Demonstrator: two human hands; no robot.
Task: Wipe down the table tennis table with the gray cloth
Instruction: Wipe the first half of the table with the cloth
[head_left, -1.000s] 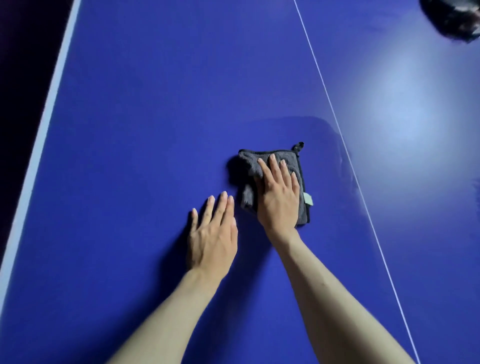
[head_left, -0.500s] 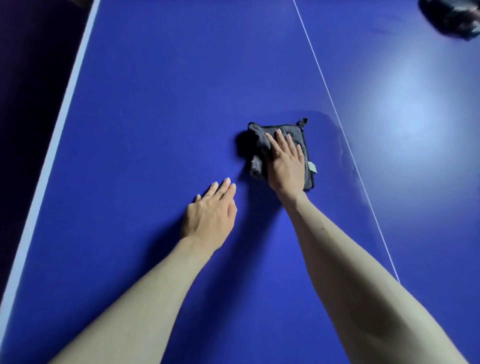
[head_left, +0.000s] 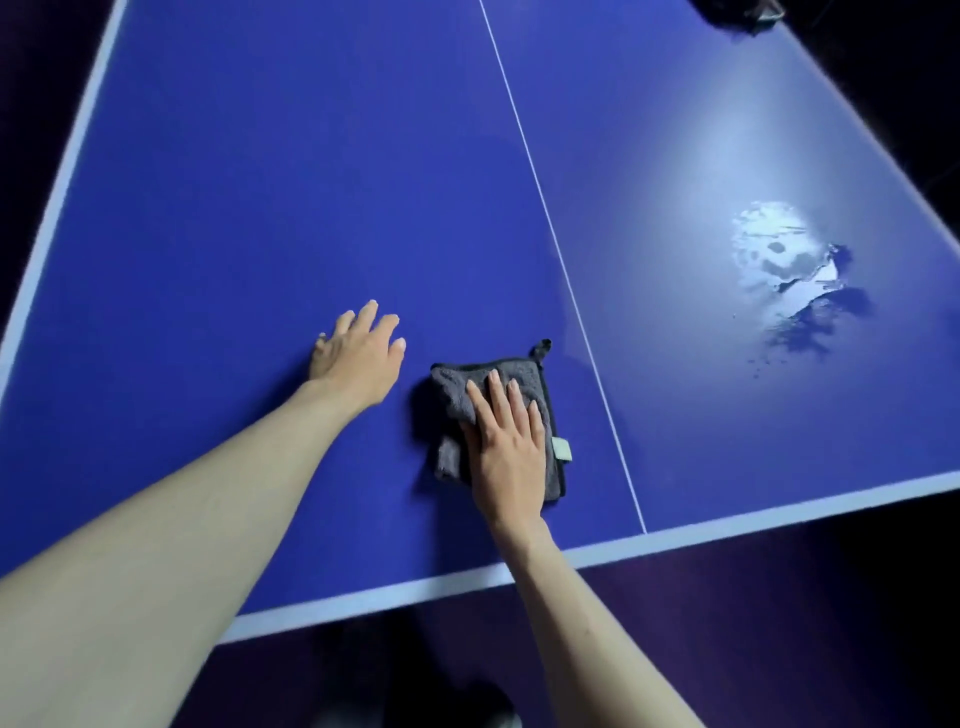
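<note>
The folded gray cloth (head_left: 452, 410) lies on the blue table tennis table (head_left: 291, 197), just left of the white centre line and a short way in from the near edge. My right hand (head_left: 511, 441) presses flat on the cloth with straight fingers, covering its middle. My left hand (head_left: 358, 353) rests flat on the bare table to the left of the cloth, fingers spread, not touching it. A small loop and a pale tag stick out of the cloth's right side.
A wet, shiny patch (head_left: 784, 270) with dark splashes sits on the right half of the table. A dark object (head_left: 737, 13) lies at the far right corner. The white near edge line (head_left: 467, 577) runs below my hands; dark floor lies beyond it.
My right hand has drawn the cloth back toward the near edge. The view has pulled back, so the table's near edge and the wet patch now show. My left hand stays flat on the table.
</note>
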